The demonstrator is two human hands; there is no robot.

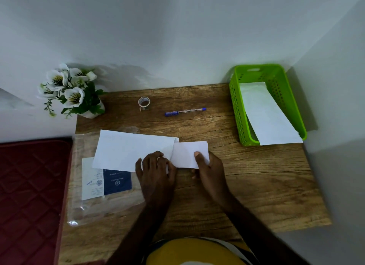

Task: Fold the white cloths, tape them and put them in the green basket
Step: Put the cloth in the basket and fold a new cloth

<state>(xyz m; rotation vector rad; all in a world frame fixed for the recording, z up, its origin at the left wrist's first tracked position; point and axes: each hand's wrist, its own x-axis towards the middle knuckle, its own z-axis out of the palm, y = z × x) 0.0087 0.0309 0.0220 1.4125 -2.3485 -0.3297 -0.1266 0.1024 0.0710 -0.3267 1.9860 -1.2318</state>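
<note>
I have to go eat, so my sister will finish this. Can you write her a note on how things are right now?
Left hand presses the white cloth down at the fold.
Right hand pinches the folded end.
Tape stands at the back of the table, untouched.
One cloth already lies in the basket, sticking out over the front rim.
Left: finish this fold, tape it, put it in the basket.

White cloth (134,150): flat on the wooden surface, long rectangle, its right end folded over into a smaller panel (187,154). The fold sits between the hands; the left hand (156,166) presses its near edge and the right hand (207,166) pinches the panel, thumb on top. Tape roll (144,103): upright, beyond the left hand, well apart. Green basket (237,106): far right of the right hand, perforated walls, holding a second white cloth (266,114) that overhangs its near rim.
</note>
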